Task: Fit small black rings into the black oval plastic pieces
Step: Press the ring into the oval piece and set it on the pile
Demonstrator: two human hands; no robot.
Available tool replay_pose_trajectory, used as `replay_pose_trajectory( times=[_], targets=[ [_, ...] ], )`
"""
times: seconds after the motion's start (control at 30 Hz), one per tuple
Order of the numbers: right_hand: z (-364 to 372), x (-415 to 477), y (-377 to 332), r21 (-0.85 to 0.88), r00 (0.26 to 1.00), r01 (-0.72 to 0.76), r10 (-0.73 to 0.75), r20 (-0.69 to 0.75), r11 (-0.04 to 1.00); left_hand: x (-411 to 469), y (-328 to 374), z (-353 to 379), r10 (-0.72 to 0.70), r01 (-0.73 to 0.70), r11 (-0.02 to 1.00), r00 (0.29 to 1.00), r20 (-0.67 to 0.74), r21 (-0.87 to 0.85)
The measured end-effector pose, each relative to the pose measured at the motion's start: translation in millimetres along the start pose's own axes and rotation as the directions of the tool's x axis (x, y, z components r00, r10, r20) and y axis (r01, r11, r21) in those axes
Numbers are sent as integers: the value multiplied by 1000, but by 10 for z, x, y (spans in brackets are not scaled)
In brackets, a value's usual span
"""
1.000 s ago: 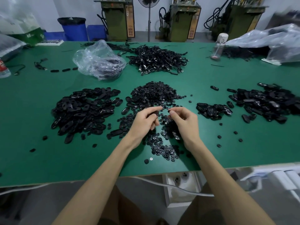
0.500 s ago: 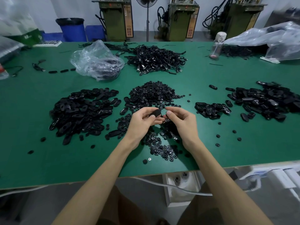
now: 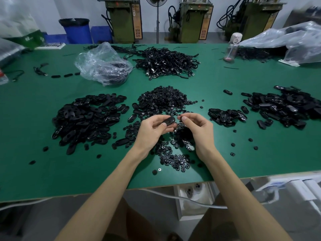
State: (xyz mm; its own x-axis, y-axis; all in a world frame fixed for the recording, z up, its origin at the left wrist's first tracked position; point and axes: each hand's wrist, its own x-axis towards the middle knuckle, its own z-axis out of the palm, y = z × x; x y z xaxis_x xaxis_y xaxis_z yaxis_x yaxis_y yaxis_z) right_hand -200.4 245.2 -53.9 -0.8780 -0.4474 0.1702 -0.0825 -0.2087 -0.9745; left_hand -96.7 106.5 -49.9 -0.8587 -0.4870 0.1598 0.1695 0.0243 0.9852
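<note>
Lying across left fingers, oval piece.

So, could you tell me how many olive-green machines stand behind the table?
3: a left machine, a middle machine right of the fan, and a right machine. Others may be hidden off frame.

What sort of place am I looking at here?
Most likely a small factory's hand-assembly bench: a long green-topped table heaped with black oval plastic pieces and small black rings, with tall olive-green machines standing along the wall behind.
</note>
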Motion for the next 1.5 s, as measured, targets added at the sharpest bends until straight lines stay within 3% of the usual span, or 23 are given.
replay_pose_trajectory(
  times=[0.5,0.73,1.1,1.5],
  targets=[
    [3,-32,-29,4,1000,-8,8,26,1000,-7,16,11,22,-22,1000,1000,10,12],
    [-10,-36,-49,52,999,-35,34,14,998,-12,-5,-8,17,-18,1000,998,-67,-9],
    [-44,-28,-42,22,998,23,-24,60,999,-3,38,-42,78,-75,993,997,-25,88],
    [-12,-36,-38,110,996,-12,1,93,994,14,-10,-15,5,-9,999,997,-81,-49]
  ],
)
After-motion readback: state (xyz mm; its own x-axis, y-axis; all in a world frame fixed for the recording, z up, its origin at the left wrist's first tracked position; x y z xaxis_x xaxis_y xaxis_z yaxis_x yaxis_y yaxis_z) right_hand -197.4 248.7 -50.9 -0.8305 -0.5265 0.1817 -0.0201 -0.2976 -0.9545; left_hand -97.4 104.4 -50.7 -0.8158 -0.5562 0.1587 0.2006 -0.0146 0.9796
